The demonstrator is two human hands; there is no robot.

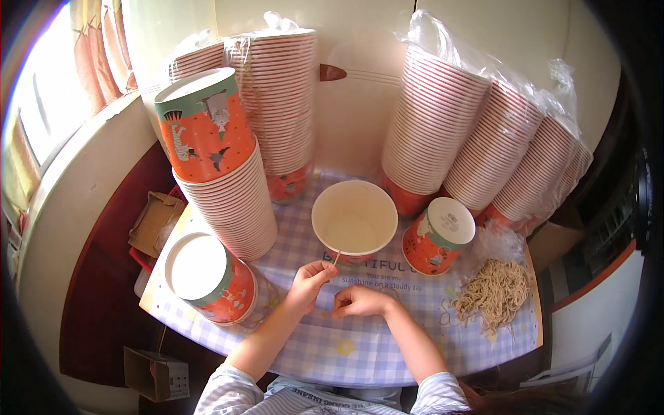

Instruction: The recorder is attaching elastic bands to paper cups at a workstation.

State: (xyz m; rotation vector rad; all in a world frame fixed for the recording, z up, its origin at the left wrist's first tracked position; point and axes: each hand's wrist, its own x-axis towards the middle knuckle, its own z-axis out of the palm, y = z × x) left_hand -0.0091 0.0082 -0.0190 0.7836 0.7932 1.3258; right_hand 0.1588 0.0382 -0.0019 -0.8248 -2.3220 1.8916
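Observation:
An open paper bucket (354,200), cream inside, stands upright in the middle of the table. At its near rim my left hand (312,282) pinches a thin pale cord (337,258) between thumb and forefinger. Just right of it, my right hand (361,301) is held low over the tablecloth with its fingers curled together; whatever they may hold is hidden. A tangled pile of beige cords (494,294) lies at the table's right edge. Behind that pile, an orange and green bucket (439,238) rests upside down.
Another upside-down bucket (228,294) sits at the near left. Beyond it rises a nested stack (232,207), topped by an inverted bucket (207,128). Tall plastic-wrapped stacks (432,117) line the back. A checked cloth (332,346) covers the table; a cardboard box (158,373) is at lower left.

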